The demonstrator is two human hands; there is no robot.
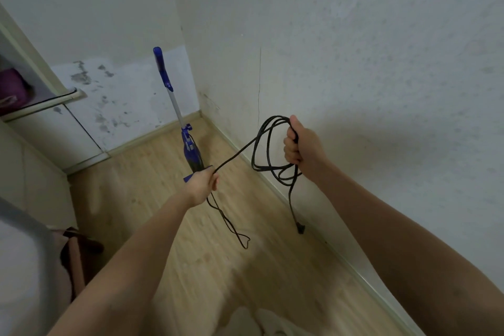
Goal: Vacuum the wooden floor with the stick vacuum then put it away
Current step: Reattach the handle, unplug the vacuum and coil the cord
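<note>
Wooden floor (pixel 169 215): one vacuum (pixel 191 150); two hands' fingers (pixel 291 150) grip one cord (pixel 259 142).

Count in head view: one vacuum (pixel 191 144), upright in the corner; one black cord (pixel 268 142), with one plug (pixel 300 228) at its hanging end. Two hands: left hand (pixel 203 181) pinching a single strand of the cord, right hand (pixel 298 144) gripping a bundle of roughly three or four loops, exact loop count not resolvable. Two walls (pixel 354 49) meeting at one corner, one floor (pixel 163 199), one purple item (pixel 12 90) at left edge.
</note>
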